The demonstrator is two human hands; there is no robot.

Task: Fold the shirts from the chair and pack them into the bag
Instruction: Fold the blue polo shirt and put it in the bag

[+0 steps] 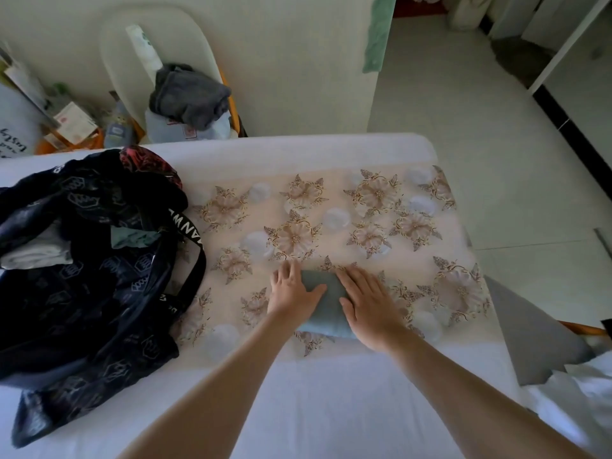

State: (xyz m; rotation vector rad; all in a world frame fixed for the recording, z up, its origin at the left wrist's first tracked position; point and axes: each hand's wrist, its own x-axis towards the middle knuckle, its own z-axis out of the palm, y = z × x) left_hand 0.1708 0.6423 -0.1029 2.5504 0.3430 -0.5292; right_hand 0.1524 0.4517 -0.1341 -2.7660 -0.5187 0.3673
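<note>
The bare left arm (218,385) and right arm (457,392) reach forward and come close together. The left hand (293,293) lies flat, thumb out to the side. The right hand (367,303) lies flat beside it, fingers straight.

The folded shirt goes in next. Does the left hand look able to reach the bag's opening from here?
Probably yes. The left hand rests on the folded shirt, and the bag lies open to its left, with only flat flowered cloth between them.
</note>
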